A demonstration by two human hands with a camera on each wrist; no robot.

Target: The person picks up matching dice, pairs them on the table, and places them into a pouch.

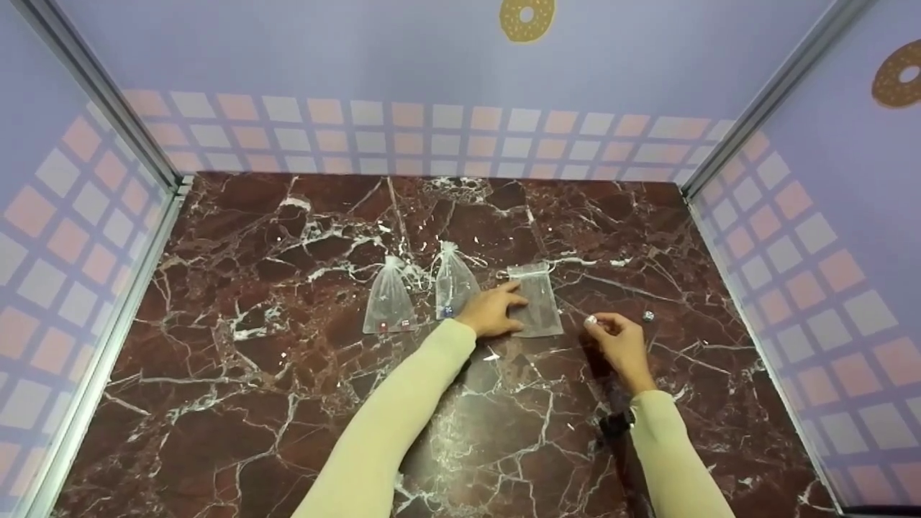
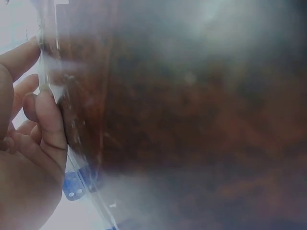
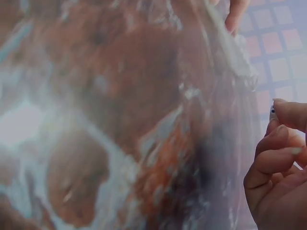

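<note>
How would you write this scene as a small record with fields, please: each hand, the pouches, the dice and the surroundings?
left hand: fingers touching the left side of the right pouch
right hand: pinching a white die
left pouch: neck gathered; red dice at the bottom
middle pouch: neck gathered; blue dice near the bottom, number unclear
right pouch: lying flat, top not gathered
loose die: on the tabletop, right of the right hand
walls: lilac, with pink and white squares

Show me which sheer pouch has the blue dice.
The middle pouch, partly hidden by the left hand: blue dice show near its bottom. The left pouch shows red dice; the right pouch shows none.
</note>
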